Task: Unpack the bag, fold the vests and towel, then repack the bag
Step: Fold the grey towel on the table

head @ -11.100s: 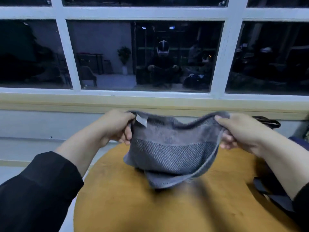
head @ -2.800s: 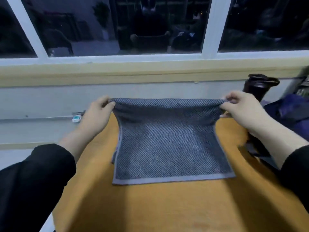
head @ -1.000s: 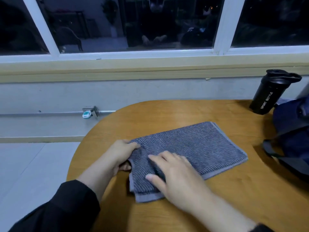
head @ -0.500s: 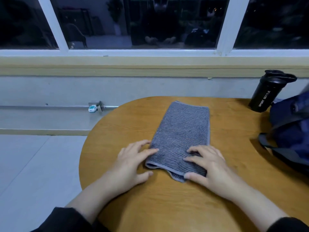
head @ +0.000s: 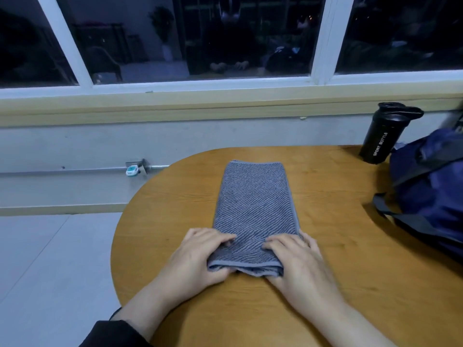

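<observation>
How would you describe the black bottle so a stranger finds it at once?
Start at the wooden table under the window. At its far right corner, beside the blue bag, stands the bottle. It is the only tall, black, upright thing there, with white lettering down its side.

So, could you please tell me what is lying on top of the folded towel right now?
Only the fingers of the left hand and right hand, gripping the grey towel's near end. Thumbs are hidden beneath.

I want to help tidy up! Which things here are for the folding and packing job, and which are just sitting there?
For the job:
grey striped towel
navy bag
left hand, right hand, both gripping the towel's near end

Just sitting there:
black sport bottle
wooden table
</observation>
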Motion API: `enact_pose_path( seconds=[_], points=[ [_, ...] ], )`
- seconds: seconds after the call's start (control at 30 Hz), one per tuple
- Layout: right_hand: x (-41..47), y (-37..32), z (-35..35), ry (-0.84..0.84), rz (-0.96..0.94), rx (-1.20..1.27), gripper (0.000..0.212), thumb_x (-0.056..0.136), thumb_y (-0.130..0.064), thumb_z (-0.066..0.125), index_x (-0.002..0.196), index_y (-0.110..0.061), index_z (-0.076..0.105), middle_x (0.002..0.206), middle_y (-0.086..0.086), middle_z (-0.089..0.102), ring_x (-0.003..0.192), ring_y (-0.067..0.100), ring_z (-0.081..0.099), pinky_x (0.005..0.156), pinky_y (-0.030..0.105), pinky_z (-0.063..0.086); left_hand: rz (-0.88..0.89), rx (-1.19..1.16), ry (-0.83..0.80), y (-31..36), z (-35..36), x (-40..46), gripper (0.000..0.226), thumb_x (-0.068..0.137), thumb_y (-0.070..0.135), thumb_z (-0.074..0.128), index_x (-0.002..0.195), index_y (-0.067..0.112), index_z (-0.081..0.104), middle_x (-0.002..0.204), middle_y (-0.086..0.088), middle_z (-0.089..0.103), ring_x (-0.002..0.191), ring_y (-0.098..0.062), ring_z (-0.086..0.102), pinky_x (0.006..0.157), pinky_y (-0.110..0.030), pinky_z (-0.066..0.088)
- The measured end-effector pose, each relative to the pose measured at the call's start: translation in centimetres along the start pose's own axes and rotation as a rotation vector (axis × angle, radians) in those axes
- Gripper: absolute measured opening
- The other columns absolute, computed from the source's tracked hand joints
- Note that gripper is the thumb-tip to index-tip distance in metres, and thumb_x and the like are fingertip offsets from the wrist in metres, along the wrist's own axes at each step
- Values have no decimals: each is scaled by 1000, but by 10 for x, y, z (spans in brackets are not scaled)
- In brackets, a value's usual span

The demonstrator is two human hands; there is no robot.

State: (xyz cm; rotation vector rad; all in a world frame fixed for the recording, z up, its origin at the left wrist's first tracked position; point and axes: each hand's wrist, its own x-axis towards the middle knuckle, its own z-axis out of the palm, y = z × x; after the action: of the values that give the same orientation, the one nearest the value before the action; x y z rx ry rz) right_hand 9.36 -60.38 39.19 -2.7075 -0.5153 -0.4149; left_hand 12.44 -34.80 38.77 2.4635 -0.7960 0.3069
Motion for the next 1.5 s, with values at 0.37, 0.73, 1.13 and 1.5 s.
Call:
enact_pose_path(
  seconds=[0.37, 0.73, 1.13, 1.5],
  points=[
    [4, -1, -77, -99, 181, 664, 32, 88, -13, 73, 96, -43, 70, 79, -11, 72, 70, -4, 57, 67, 17, 44, -264, -547, 68, 40, -35, 5, 22, 89, 46, 61, 101, 33, 73, 99, 8, 75, 100, -11, 67, 87, -32, 52],
    [187, 39, -51, -232, 621, 1020, 41, 86, -49, 76, 108, -14, 74, 102, 6, 79, 102, 27, 73, 104, 51, 52, -917, -795, 118, -26, -34, 125, 30, 103, 35, 57, 99, 10, 73, 90, -2, 79, 84, -20, 74, 79, -33, 53],
    [149, 50, 6, -109, 645, 1067, 44, 86, -2, 77, 120, -26, 63, 97, -1, 79, 86, 23, 77, 83, 46, 61, -848, -645, 167, -57, -9, 117, 25, 99, 36, 64, 101, 14, 75, 92, 3, 79, 89, -17, 75, 82, -34, 55],
    [136, 53, 10, -22, 622, 1207, 50, 87, -4, 76, 132, -20, 60, 108, -2, 78, 98, 22, 75, 87, 41, 59, -799, -791, 116, -45, -17, 112, 16, 92, 17, 73, 106, 8, 73, 93, -5, 79, 90, -22, 76, 73, -24, 57]
  ],
)
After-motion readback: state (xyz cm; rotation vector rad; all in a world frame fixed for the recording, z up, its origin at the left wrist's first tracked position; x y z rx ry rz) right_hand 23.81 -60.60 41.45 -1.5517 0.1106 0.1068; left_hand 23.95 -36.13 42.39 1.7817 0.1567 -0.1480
